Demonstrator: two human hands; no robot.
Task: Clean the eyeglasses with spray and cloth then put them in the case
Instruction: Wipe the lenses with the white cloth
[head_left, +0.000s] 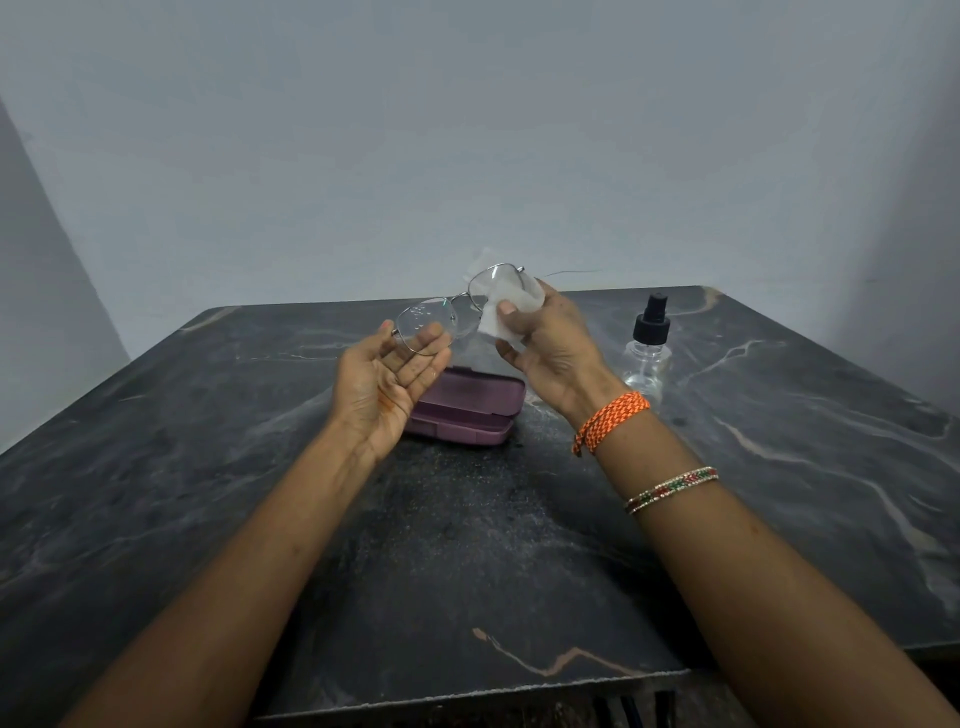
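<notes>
The wiping step is in hand: the glasses (457, 312) are held up in the air just above the case (467, 405), and the right hand (545, 343) works a white cloth (506, 317) over the lens on that side. Droplets still dot the other lens, so by my judgement the job is about halfway. The next move calls for shifting the cloth across to the wet lens while keeping the thin wire frame steady, without bending it; after that the case, which lies closed on the desk (208, 467), must be opened.

The left hand (395, 374) is turned palm up, above the case's left end, its fingers fairly straight and loosely spread, the wet lens resting against the fingertips, supported not clamped. The right hand is raised above the case's right end, palm toward the person, its grip pinching the cloth against the lens with thumb in front and fingers behind. An orange band (613, 415) and a bangle (672, 488) sit on that forearm.

The spray (647, 348) stands upright to the right of the case, apart from it, untouched
</notes>
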